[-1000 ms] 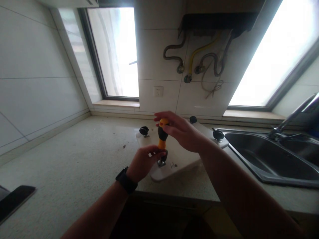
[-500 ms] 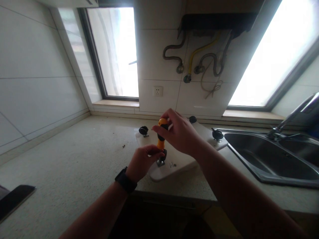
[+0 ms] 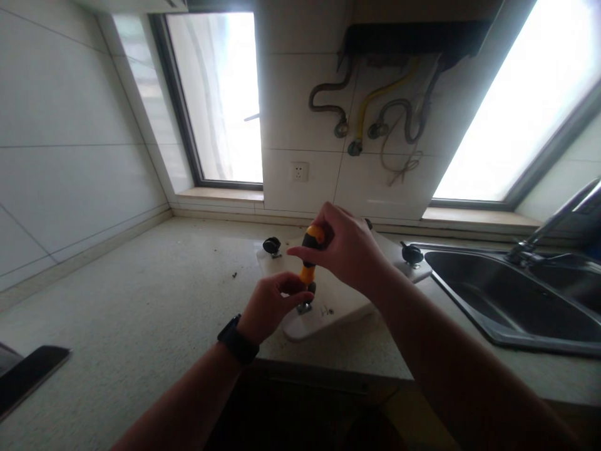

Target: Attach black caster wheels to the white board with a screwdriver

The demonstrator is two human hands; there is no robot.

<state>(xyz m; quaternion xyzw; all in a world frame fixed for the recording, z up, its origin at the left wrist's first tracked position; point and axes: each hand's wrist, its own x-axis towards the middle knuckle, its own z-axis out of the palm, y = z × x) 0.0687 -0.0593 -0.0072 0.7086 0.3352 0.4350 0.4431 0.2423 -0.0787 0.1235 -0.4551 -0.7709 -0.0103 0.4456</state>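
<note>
My right hand (image 3: 350,250) is wrapped round the yellow-and-black handle of a screwdriver (image 3: 308,272), which points down at the near corner of a white board (image 3: 347,299). Low by the tool's tip, my left hand (image 3: 272,304), with a black watch on its wrist, pinches a black caster (image 3: 312,289). Whether its fingers also touch the screwdriver's shank cannot be made out. Under the caster lies a metal mounting plate (image 3: 304,308), partly hidden by my thumb. More casters stand on the board: one at its left corner (image 3: 271,245) and one at its right (image 3: 412,254).
The board lies on a pale speckled countertop (image 3: 154,313). A small dark screw-like piece (image 3: 234,275) rests left of it. To the right is a steel sink (image 3: 507,300) with a faucet (image 3: 521,250). A dark flat object (image 3: 35,373) lies at the left edge.
The screwdriver's handle now leans further right at the top, and my right hand has shifted slightly right with it. My left hand keeps its place by the caster.
</note>
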